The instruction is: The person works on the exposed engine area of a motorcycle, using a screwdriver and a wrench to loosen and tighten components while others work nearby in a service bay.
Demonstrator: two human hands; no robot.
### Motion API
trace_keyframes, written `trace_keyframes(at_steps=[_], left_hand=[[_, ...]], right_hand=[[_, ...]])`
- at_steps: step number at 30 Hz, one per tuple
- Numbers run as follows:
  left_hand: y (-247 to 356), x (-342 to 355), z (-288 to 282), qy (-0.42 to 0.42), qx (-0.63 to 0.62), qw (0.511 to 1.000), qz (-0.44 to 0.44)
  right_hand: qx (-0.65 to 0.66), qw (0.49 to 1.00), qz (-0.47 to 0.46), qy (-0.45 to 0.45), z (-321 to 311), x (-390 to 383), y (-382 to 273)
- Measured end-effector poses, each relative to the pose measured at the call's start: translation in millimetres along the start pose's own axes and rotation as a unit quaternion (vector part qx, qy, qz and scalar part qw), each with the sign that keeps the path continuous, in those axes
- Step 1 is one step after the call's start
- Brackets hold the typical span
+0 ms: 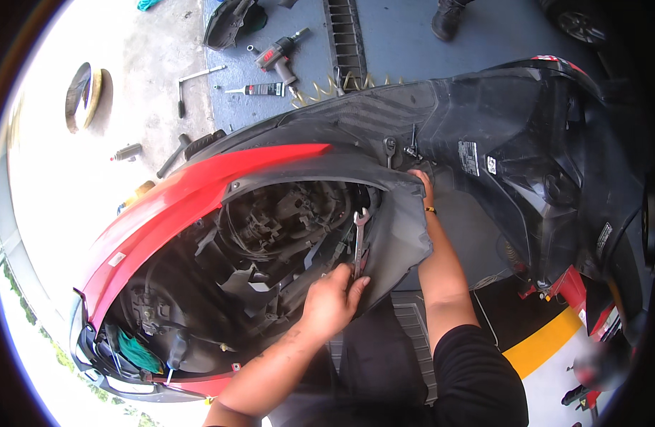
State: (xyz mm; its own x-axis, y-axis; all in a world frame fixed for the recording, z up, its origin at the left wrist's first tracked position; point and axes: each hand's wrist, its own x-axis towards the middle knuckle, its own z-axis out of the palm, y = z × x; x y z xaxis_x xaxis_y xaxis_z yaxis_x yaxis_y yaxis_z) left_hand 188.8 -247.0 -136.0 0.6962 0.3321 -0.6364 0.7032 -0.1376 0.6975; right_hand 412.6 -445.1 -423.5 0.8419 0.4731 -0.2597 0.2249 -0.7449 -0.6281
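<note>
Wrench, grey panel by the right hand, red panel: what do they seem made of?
Wrench: silvery metal, probably steel, by its bright highlights. Grey panel: likely matt plastic, from its dull surface. Red panel: glossy, perhaps painted plastic, by its smooth sheen; metal isn't ruled out.

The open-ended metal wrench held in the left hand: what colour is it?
Silver-grey; the open-ended metal wrench shows best in the head view.

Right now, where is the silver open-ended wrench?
In the head view, just right of centre, the wrench is held in the left hand, open end toward the picture's top, with the grey panel to its right.
</note>
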Motion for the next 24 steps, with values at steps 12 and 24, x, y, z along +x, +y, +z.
trace_keyframes(at_steps=[12,24], left_hand=[[6,-6,-5,0.026,-0.135,0.99,-0.034],[-62,19,-51,0.33,-0.591,0.629,-0.383]], right_hand=[[0.256,0.94,-0.197,0.109,-139,-133,-239],[0.001,0.925,-0.19,-0.329,1,-62,-358]])
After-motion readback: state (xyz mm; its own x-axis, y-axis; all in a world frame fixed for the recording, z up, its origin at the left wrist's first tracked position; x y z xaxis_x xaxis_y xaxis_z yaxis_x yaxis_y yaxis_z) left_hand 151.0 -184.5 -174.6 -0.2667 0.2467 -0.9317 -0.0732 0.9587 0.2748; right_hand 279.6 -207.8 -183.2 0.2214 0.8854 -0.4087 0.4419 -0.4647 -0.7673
